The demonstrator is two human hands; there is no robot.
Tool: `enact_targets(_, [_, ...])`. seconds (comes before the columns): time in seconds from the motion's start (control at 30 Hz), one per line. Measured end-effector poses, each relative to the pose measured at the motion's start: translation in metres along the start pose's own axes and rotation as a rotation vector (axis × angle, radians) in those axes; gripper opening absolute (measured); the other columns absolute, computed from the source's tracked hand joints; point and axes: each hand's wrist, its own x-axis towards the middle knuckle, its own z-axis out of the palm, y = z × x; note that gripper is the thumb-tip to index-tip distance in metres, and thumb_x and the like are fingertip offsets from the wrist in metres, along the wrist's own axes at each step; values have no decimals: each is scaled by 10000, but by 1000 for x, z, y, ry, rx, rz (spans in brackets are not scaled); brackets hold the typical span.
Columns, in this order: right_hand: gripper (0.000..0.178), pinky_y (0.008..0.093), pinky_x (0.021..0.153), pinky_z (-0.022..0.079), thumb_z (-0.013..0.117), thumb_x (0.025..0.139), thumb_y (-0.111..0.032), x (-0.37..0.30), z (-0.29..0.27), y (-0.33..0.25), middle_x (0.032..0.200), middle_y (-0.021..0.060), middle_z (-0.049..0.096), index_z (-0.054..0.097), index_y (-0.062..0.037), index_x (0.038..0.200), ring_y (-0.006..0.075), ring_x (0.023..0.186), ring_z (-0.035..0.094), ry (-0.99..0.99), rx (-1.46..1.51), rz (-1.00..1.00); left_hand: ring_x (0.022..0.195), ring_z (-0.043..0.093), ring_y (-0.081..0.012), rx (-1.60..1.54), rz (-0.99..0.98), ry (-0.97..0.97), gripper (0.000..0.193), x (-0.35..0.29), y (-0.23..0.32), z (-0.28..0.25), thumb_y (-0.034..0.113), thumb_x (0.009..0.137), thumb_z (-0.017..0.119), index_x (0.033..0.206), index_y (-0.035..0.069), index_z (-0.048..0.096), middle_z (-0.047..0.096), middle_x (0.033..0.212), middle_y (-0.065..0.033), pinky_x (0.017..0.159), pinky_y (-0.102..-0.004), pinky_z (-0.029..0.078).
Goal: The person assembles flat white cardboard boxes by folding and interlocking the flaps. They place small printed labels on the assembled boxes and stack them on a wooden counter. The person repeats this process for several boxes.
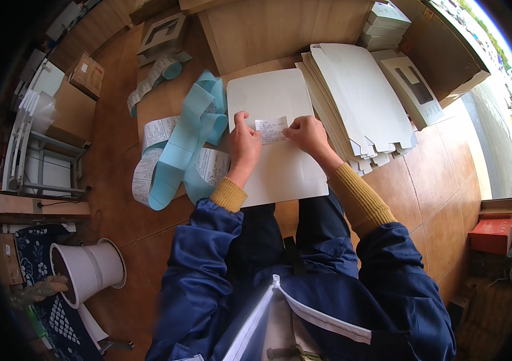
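Observation:
A small white printed label (272, 130) is stretched between my two hands above a flat white carton (283, 174). My left hand (245, 145) is closed on the label's left edge, thumb up. The right edge is pinched by my right hand (309, 135), its fingers curled in. I cannot tell whether the label touches the carton beneath. Just left of the carton lies a long, looped label strip (185, 147) with light blue backing and printed white faces. To the right, several flat white cartons (358, 90) are piled unevenly.
A folded white box with a dark cut-out (412, 87) stands right of the pile, near a large brown cardboard box (448, 54). Another window box (162, 37) and label strip (155, 83) lie at far left. A white bin (96, 271) is tipped at lower left.

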Motion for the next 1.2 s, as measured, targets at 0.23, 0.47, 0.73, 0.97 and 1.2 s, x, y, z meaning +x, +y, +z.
enact_targets(0.23, [292,378,707,529,725,729,-287,9,-3,1,773,154,699,732,-4,805,278,735,681,-32,-15,10,765,646,-363,9,-25,9,493,3,5,1,-7,774,673,1183,51,403,657,741,-150,692,-449,488])
enact_targets(0.47, [277,386,725,533,744,727,-293,16,-3,-2,809,154,703,732,-26,800,288,777,681,-48,-60,19,788,650,-360,31,-75,18,494,7,7,1,12,780,672,1188,59,396,662,769,-149,706,-456,490])
enact_targets(0.73, [259,390,767,536,778,696,-286,29,1,-1,900,145,705,730,-61,813,293,864,677,-75,-54,62,803,660,-344,143,-138,-3,478,11,5,0,111,808,662,1199,97,389,686,816,-115,694,-460,492])
enact_targets(0.97, [246,384,760,536,769,707,-268,26,2,-2,859,146,706,729,-44,799,290,831,679,-63,-66,51,789,662,-356,171,-132,-16,477,12,4,3,108,809,666,1196,105,388,689,823,-121,677,-466,495])
enact_targets(1.2, [228,393,758,542,751,692,-261,24,3,-2,867,157,703,730,-60,798,311,838,678,-55,-77,39,782,661,-365,194,-110,-13,473,11,4,3,107,806,666,1195,112,397,688,816,-129,669,-473,496])
